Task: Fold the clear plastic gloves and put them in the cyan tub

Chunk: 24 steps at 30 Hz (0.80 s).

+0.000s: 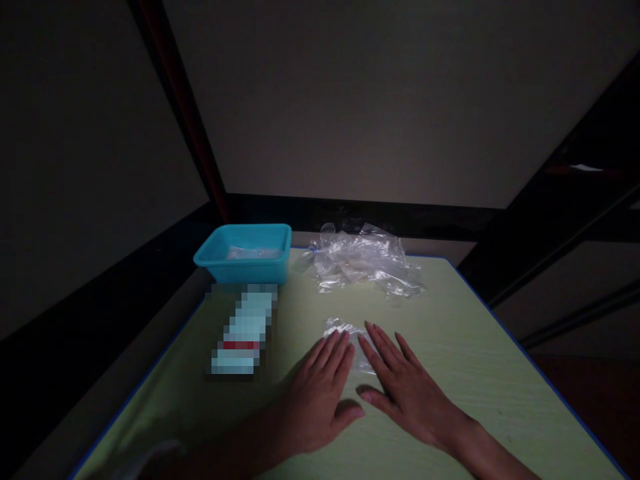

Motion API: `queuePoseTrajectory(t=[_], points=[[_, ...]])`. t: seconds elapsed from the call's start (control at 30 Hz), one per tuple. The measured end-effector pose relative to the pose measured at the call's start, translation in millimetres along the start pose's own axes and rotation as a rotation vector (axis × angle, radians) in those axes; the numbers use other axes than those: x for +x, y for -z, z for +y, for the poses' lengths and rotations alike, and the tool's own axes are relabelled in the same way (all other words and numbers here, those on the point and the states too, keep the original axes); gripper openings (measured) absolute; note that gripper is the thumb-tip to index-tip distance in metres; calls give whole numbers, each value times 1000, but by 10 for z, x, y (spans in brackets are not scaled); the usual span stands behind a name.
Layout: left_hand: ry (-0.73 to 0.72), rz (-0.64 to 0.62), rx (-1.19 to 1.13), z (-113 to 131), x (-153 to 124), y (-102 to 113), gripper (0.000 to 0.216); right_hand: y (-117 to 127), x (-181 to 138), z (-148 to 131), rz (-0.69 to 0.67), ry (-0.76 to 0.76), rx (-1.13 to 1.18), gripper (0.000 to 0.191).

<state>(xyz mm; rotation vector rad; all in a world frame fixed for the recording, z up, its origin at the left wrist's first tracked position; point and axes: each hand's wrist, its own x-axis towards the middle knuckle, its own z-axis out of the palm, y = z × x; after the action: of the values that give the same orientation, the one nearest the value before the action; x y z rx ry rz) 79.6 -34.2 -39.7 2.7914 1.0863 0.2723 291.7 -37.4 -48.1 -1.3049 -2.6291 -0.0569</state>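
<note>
A small clear plastic bag (364,359) lies flat on the light green table, partly hidden under my fingers. My left hand (323,390) rests palm down over its left side, fingers stretched out. From the right, my right hand (405,383) also lies flat with its fingers slightly spread over the bag's right edge. Neither hand grips anything. Beyond them sits a loose heap of crumpled clear plastic bags (363,260) at the table's far edge.
A turquoise plastic basket (250,272) stands at the far left corner with some clear plastic inside. In front of it lies a pixelated, phone-shaped object (245,330). The table (480,373) has a blue edge, and a pale wall rises behind it.
</note>
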Motion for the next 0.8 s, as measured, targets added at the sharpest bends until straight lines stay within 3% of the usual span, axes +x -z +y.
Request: queuePoseTrajectory(t=[0.47,0.63,0.8], points=[[92,134,88,-113,-76,-32,66,15,15,-2,-36,-44,54,74],[-91,231,22,-69,-73,159,47,144,59,9,-99,-100,128,68],[-185,273,-60,-30,-83,256,45,251,92,52,-6,-156,220,51]])
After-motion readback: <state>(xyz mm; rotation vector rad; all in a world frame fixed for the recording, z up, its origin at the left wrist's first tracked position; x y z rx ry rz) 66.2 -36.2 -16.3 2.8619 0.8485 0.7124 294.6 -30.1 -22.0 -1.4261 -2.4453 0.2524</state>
